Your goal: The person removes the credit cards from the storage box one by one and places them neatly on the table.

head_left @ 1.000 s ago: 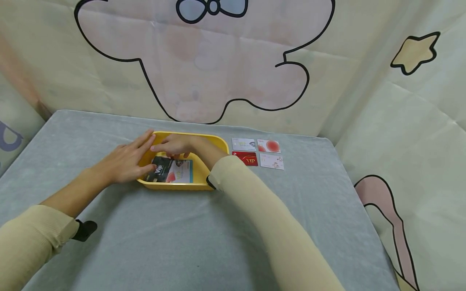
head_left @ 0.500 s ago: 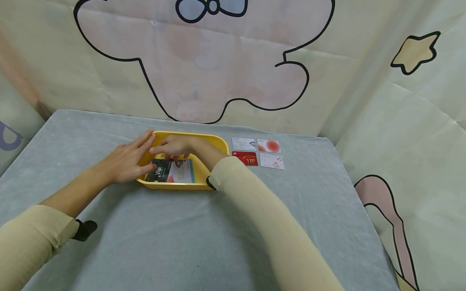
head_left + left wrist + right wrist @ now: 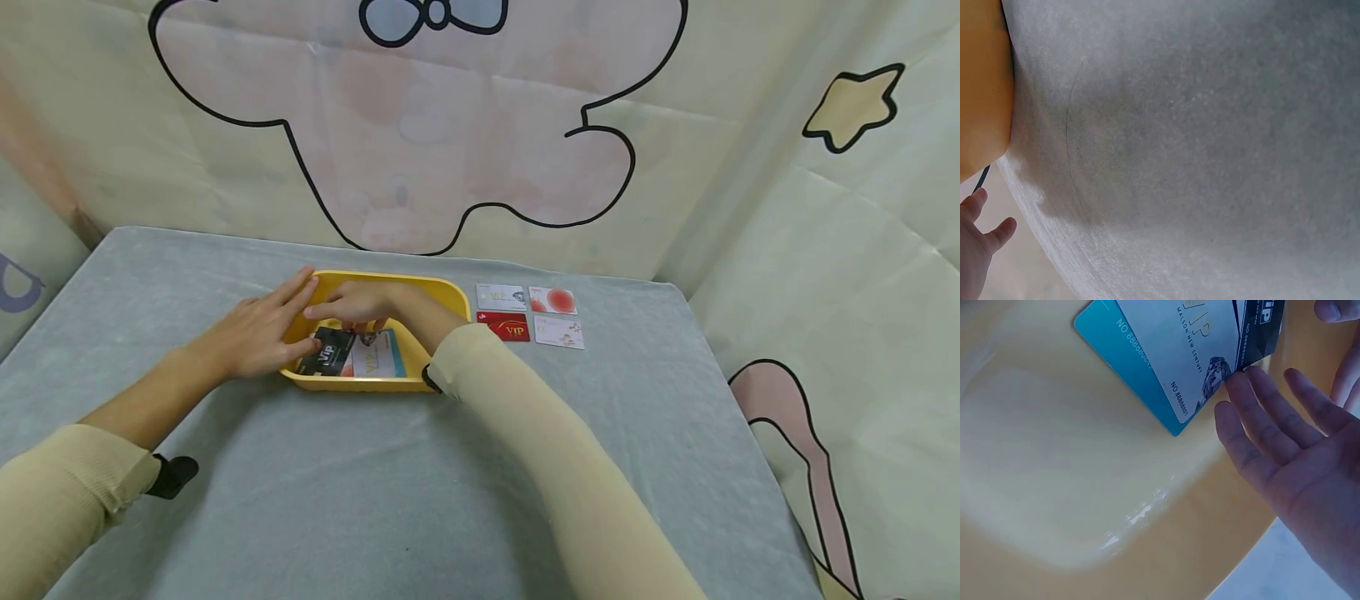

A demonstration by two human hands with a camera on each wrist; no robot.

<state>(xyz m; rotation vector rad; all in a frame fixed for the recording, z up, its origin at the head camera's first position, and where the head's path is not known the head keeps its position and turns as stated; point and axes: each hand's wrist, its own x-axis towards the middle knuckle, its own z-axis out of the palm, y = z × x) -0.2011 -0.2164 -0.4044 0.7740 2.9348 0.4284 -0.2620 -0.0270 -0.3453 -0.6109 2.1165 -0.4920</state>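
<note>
In the head view a yellow tray holds overlapping cards: a black VIP card, a white VIP card and a blue card partly under the white one. A reddish patch shows between the black and white cards. My left hand lies over the tray's left rim with fingers extended; its thumb reaches over the black card. Inside the tray, my right hand points down. In the right wrist view, the extended fingertips of that right hand touch the edges of the white card and the black card.
Right of the tray, several cards lie in two rows on the grey cloth: a white VIP card, a card with a red circle, a red VIP card and a pale card. A printed curtain hangs behind.
Within the tray the white and blue cards have shifted slightly right and turned, so more of the blue card shows. The black card has tilted a little. Both hands stay nearly in place.
</note>
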